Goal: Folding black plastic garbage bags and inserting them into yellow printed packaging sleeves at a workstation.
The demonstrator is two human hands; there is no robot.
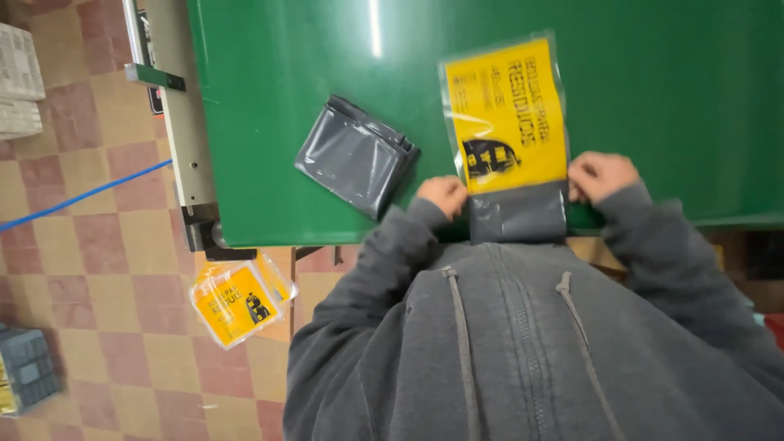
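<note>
A clear plastic packet with a yellow printed label (506,114) lies on the green table (653,90), and a folded grey plastic bag (518,214) sticks out of its near end. My left hand (442,196) pinches the packet's near left corner. My right hand (601,175) pinches its near right corner. Both grey hoodie sleeves reach in from below. A second folded grey bag (355,155) rests loose on the table to the left of my left hand.
A small pile of yellow-labelled packets (237,304) sits below the table's left corner. A grey metal frame (184,122) runs along the table's left edge. A blue cable (82,196) crosses the checkered tile floor, with crates (24,371) at the far left.
</note>
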